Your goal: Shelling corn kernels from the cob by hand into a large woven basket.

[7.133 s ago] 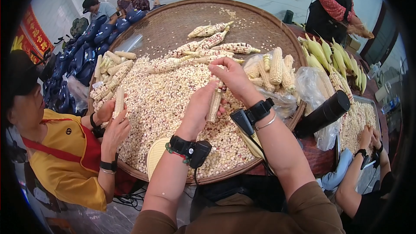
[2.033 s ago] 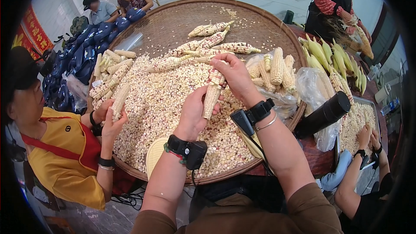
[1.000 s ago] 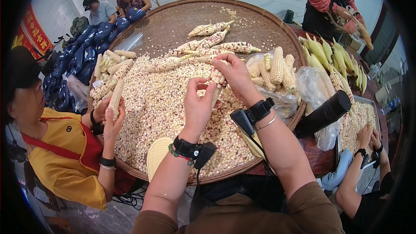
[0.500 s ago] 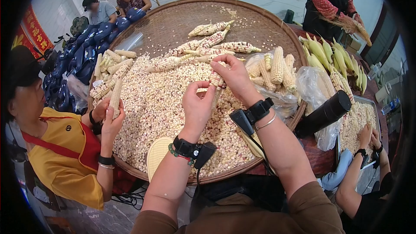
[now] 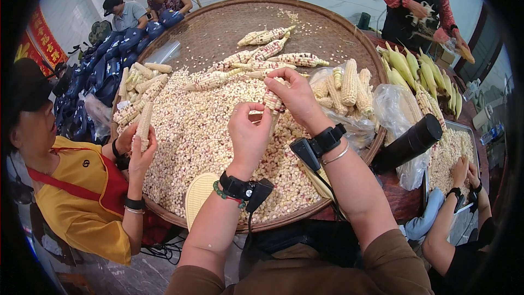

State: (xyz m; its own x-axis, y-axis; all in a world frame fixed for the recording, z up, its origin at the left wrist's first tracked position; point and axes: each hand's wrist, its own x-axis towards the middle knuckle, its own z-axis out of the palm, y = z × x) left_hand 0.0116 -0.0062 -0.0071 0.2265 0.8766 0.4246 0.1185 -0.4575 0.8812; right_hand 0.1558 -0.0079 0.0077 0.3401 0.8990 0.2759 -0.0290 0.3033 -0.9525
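Note:
Between my two hands is a corn cob with white and dark red kernels, held over a wide round woven tray. My right hand grips its upper end, fingers bent around it. Lower down, my left hand pinches the cob's side with thumb and fingers. Part of the cob is hidden behind my fingers. Loose kernels lie thick in the tray below both hands. Just beyond them rest several speckled ears of corn.
Stripped cobs lie on plastic at the tray's right, more cobs at its left. A black bottle stands near the right rim beside a plastic bag. Husked green ears sit farther right. A co-worker in yellow holds a cob at left.
My hands stay almost in place on the cob, with only slight finger movement. At the far right, the standing person's hands have moved apart, pulling at husk.

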